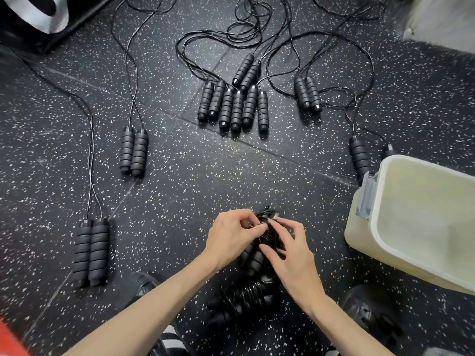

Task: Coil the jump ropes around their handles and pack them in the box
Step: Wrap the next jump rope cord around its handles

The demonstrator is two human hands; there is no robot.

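On the speckled floor, at nine o'clock, two uncoiled rope pairs and are laid with their cords trailing away toward twelve. At twelve o'clock a cluster of handles is heaped, its cords tangled behind it.

At six o'clock the rope being coiled is held just above the floor. The left hand is closed on its upper end, thumb and forefinger pinching the cord by the handle caps; the right hand is curled over the wound turns, fingertips pressing them down. This is judged to be the tucking of the cord's loose end. It would be done well if the turns are kept pinned by the right hand while the tail is threaded under a tight turn — slack let go here would likely loosen the whole coil.

Below the hands a finished bundle is seen on the floor. At three o'clock the box stands open, nothing visible inside it — well within reach.
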